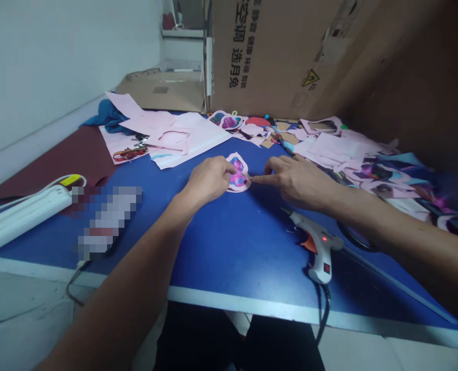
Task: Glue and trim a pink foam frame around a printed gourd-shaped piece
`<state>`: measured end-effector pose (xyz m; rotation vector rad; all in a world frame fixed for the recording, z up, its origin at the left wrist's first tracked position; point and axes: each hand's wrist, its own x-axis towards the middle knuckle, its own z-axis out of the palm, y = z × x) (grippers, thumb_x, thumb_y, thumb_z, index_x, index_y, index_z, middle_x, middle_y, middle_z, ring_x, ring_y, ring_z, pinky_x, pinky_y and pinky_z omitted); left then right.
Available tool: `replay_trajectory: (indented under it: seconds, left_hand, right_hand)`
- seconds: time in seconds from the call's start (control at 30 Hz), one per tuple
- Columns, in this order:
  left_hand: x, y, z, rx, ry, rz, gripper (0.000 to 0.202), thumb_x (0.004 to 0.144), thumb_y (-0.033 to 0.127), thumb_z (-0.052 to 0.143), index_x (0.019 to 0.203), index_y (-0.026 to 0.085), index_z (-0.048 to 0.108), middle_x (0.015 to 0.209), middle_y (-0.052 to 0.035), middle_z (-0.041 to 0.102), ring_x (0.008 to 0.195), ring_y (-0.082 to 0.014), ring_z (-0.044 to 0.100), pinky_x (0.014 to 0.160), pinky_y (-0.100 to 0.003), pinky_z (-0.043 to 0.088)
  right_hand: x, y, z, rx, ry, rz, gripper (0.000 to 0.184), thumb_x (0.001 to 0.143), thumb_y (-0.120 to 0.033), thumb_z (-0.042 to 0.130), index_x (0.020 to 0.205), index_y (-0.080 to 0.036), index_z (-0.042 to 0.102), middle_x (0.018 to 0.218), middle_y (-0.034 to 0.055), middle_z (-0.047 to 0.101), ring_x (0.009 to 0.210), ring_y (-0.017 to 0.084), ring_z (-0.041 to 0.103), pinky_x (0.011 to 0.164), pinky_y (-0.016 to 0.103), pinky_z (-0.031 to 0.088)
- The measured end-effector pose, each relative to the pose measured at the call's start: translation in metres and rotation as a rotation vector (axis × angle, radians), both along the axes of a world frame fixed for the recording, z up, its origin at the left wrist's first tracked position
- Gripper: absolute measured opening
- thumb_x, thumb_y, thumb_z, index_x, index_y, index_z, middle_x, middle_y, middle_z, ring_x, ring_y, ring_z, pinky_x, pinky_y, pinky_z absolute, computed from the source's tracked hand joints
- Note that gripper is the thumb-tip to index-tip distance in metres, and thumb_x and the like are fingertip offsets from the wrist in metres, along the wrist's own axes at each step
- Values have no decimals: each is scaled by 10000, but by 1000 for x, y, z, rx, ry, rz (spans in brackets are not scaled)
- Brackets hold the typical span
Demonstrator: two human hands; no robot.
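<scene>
Blue-topped and scattered with paper, the tabletop (221,252) carries the work near its centre: a small pink paper cutout (238,172) printed with magenta and blue sits just above the middle of the frame, on a bare stretch away from the paper heaps, which probably gives room to handle it without snagging scraps. The left hand (209,180) has its fingers (223,167) curled narrowly over the cutout's left side, pinching it, seemingly to stop the piece from shifting. The right hand (298,180) comes in from the right with its fingers held wider, the forefinger (257,179) stretched out so that its tip touches the cutout's right edge – a light contact rather than a grip. Below it, a white hot glue gun (317,242) lies on its side with a red lamp lit, probably left there to stay within easy reach, its black cord (323,309) dropping over the tabletop's front edge. Dark scissor handles (354,237) show beneath the right forearm (387,226). Pale pink paper offcuts (190,139) spread across the upper middle, more cut scraps (329,147) lie toward the right, and a white power strip (23,216) sits at the left edge beside a pixelated object (108,221).
</scene>
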<state>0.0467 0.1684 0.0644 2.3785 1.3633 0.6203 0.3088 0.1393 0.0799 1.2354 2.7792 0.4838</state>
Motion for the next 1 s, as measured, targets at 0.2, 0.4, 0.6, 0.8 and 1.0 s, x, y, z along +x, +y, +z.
replay_trajectory:
  seconds: [0.2, 0.4, 0.6, 0.8, 1.0]
  left_hand:
    - [3, 2, -10, 88, 151, -208, 499, 955, 41, 498, 1229, 255, 856, 1329, -73, 781, 1269, -258, 678, 1119, -401, 523]
    - [5, -3, -9, 111, 335, -254, 500, 1001, 80, 476, 1272, 290, 840, 1361, -90, 748, 1295, -287, 641, 1070, -423, 518]
    - [4, -2, -10, 85, 366, -261, 387, 1053, 196, 509, 1208, 302, 848, 1324, -87, 744, 1291, -297, 634, 1045, -421, 519]
    - [2, -2, -11, 59, 342, -259, 364, 1043, 197, 523, 1220, 290, 827, 1304, -95, 742, 1270, -285, 639, 1055, -408, 517]
    - [3, -3, -10, 74, 356, -265, 396, 1032, 164, 506, 1201, 305, 836, 1334, -87, 745, 1274, -289, 643, 1056, -419, 524]
  right_hand:
    - [3, 3, -9, 3, -19, 3, 634, 1026, -84, 499, 1540, -402, 690, 1181, 122, 703, 961, 269, 611, 742, 365, 292]
    - [-4, 1, -15, -7, -29, 8, 594, 1041, -96, 511, 1532, -372, 700, 1172, 125, 704, 977, 262, 606, 748, 367, 269]
    - [-8, -4, -15, -28, -38, -26, 593, 1060, -93, 495, 1539, -379, 697, 1195, 135, 699, 990, 271, 623, 770, 370, 277]
    - [-3, 0, -21, 0, -21, -29, 627, 1055, -79, 478, 1570, -381, 669, 1189, 133, 704, 972, 269, 606, 776, 375, 279]
    - [-1, 11, -23, 23, -16, -26, 602, 1056, -107, 489, 1553, -386, 683, 1173, 127, 694, 969, 275, 598, 777, 374, 288]
